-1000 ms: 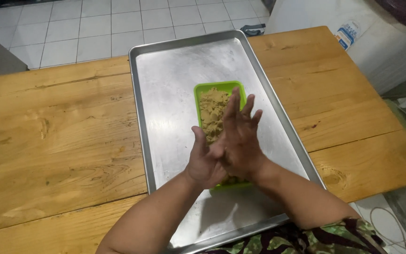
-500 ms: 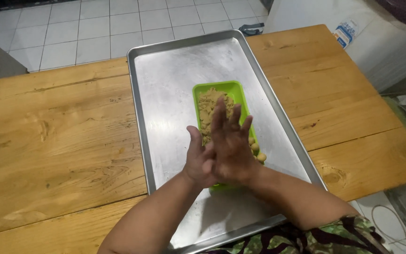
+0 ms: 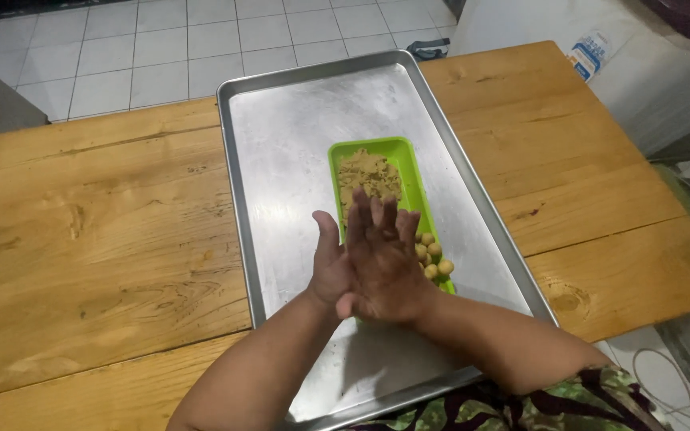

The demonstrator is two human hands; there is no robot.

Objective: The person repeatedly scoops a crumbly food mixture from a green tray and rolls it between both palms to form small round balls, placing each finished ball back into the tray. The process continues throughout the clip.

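My left hand (image 3: 329, 270) and my right hand (image 3: 386, 267) are pressed palm to palm, fingers straight, the right one on top. They hover over the near half of a green rectangular tray (image 3: 406, 156). Whatever lies between the palms is hidden. A heap of crumbly tan dough (image 3: 369, 177) fills the far half of the green tray. Several small round dough balls (image 3: 433, 257) lie at its near right side, just beside my right hand. The green tray rests on a large metal baking sheet (image 3: 297, 136).
The baking sheet lies on a wooden plank table (image 3: 105, 231), its near end reaching the table's front edge. Beyond the table is white tiled floor (image 3: 161, 56). A white appliance or cabinet (image 3: 600, 48) stands at the right, with cables on the floor below it.
My palms have slid against each other. The right hand's fingers pulled back toward me from over the dough heap, and the dough balls beside it have come into view.
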